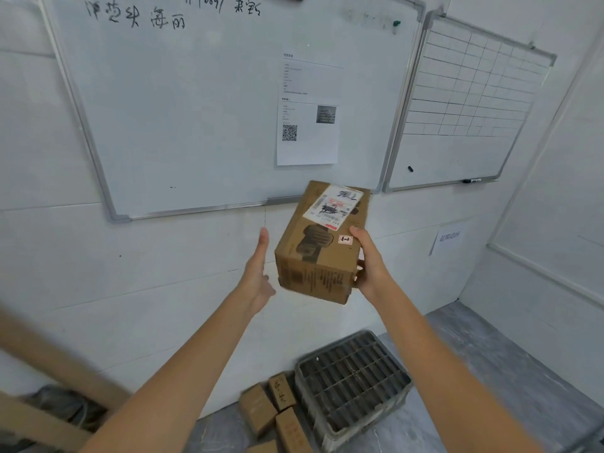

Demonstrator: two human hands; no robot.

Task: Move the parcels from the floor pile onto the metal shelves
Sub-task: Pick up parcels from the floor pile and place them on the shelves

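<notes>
A brown cardboard parcel (322, 246) with a white shipping label on top is held up at chest height in front of the wall. My right hand (371, 261) grips its right side, thumb on the top face and fingers under it. My left hand (260, 271) is flat with straight fingers, just left of the parcel and a small gap apart from it. Several small brown parcels (276, 415) lie on the floor at the foot of the wall. No metal shelf shows in this view.
An upturned grey plastic crate (354, 380) stands on the floor right of the small parcels. Two whiteboards (196, 109) hang on the white wall ahead. A blurred beige bar (55, 364) crosses the lower left. Grey floor stretches to the right.
</notes>
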